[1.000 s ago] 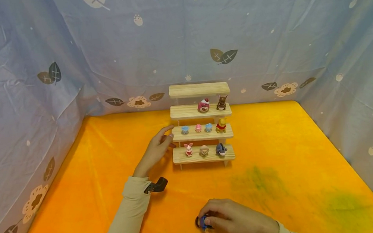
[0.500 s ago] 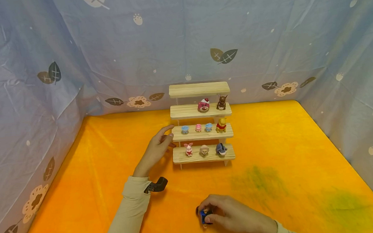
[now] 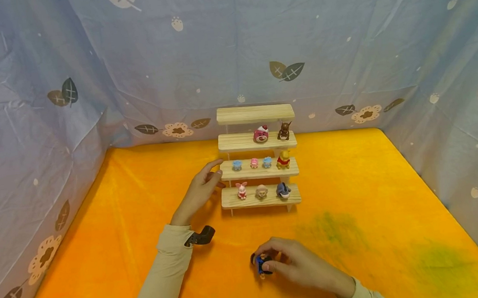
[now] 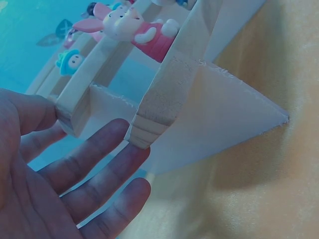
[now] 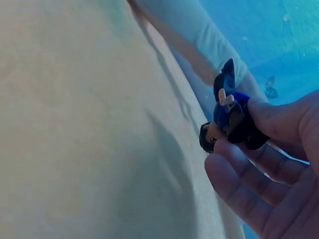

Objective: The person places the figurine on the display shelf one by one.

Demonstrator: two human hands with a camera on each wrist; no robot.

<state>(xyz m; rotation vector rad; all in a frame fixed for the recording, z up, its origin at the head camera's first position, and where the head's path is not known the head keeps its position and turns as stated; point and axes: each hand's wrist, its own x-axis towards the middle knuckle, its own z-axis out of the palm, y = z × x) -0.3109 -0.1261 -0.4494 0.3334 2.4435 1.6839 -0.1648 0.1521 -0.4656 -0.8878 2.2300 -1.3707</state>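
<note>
My left hand [image 3: 199, 188] reaches to the left end of a tiered wooden stand [image 3: 255, 114]. In the left wrist view, its fairly straight fingers [image 4: 107, 174] lie at the ends of the lower shelves, fingertips right at the wood. My right hand [image 3: 299, 263], in front of the stand, pinches a small doll figurine [image 5: 234, 119] between thumb and fingers. The figurine has dark hair and blue and black clothes; it is tilted over in the right wrist view. A pink pig figurine [image 4: 144, 35] sits on the bottom shelf, close to my left fingers.
Beside the pig on the bottom shelf are a tan round figurine [image 3: 262, 192] and a grey-blue donkey [image 3: 284, 191]. Above sit small blue and pink figures, a yellow bear [image 3: 283, 160], a pink bear [image 3: 261, 134] and a brown figure [image 3: 284, 131]. Patterned curtains [image 3: 179, 68] surround the orange cloth [image 3: 353, 171].
My right hand has moved a little forward, toward the stand, and the figurine has turned in its fingers. The left hand stays at the stand's left end.
</note>
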